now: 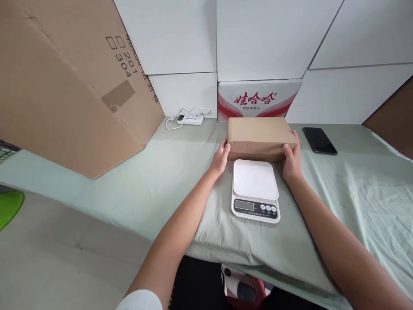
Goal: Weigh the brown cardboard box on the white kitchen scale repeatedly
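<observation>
Both hands are engaged with a small brown carton [260,130]. The left hand [220,160] is partly open and curved about the carton's left end, the thumb laid at the near corner; its remaining fingers are largely hidden. The right hand [291,163] grips the opposite end, part open, with the thumb against the near face and fingers around the right side. The carton is level, just beyond a white kitchen scale [256,191] and in front of a white box with red lettering [254,100]; whether its underside bears on the cloth cannot be determined.

The scale sits flat on the green tablecloth [155,181], its bare platform toward the carton and its control panel toward the person (the display shows no legible figure). A black phone [319,141] lies to the right of the carton, apart from the right hand. To the left, near the white panels [183,92], lies a small white device [190,119] with a white cable. A large cardboard box [74,86] stands at far left, leaning over the cloth
</observation>
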Tool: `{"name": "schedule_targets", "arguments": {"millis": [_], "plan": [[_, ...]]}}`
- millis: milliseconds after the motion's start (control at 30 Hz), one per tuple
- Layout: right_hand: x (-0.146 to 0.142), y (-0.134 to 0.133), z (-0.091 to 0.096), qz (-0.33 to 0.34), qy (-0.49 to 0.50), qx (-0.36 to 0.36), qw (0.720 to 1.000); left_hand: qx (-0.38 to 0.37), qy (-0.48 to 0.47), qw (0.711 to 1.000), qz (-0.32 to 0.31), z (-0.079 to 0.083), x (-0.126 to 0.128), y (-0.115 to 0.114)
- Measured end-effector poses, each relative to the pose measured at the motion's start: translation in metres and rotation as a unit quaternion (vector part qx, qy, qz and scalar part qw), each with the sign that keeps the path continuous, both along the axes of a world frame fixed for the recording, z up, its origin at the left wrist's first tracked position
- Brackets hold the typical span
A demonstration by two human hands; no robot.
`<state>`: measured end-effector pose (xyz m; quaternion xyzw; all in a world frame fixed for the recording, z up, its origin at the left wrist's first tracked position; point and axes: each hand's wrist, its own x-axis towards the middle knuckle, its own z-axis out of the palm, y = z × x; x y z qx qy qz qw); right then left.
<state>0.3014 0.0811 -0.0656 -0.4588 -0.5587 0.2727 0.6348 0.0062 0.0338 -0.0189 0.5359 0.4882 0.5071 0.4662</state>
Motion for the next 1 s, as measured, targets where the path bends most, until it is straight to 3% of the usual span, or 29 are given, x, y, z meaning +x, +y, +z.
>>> {"name": "schedule_targets", "arguments": {"millis": [1000], "plan": [[-0.008,-0.006,0.012,-0.002,0.008,-0.006,1.0,0.019,-0.007,1.0,-0.005,-0.005,-0.001,0.004]]}}
